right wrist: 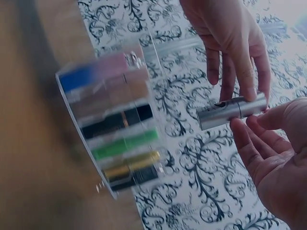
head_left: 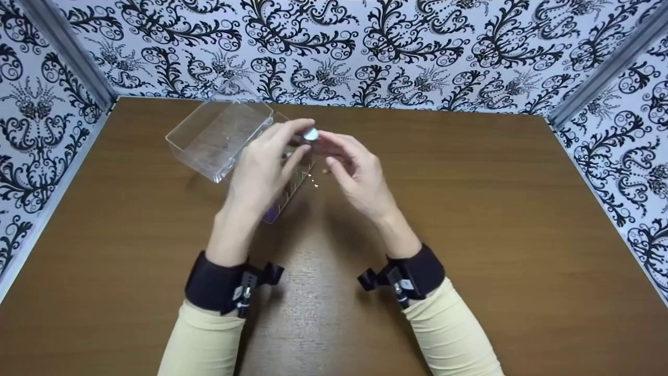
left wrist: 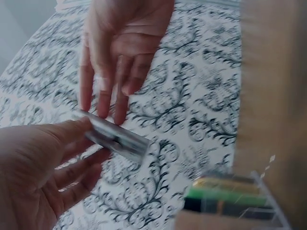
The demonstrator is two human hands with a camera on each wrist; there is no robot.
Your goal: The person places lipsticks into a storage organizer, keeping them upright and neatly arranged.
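My left hand (head_left: 261, 162) pinches a silver lipstick tube (head_left: 311, 134) between thumb and index finger, raised over the table with its round end facing up. In the right wrist view a seam crosses the tube (right wrist: 216, 115) and dark marks show on its side. My right hand (head_left: 362, 175) touches it from the other side, fingertips along the tube and fingers loosely bent. Just below the hands stands a clear compartmented holder (head_left: 298, 189), partly hidden by the left hand. Green (right wrist: 125, 144), gold (right wrist: 132, 164), black (right wrist: 112, 124) and blue-and-pink (right wrist: 93, 74) tubes lie in its slots.
A transparent plastic box (head_left: 194, 163) rests behind and left of the holder, close to the left hand. The brown wooden table (head_left: 496, 209) extends to both sides. Patterned walls (head_left: 334, 52) enclose it at the back, left and right.
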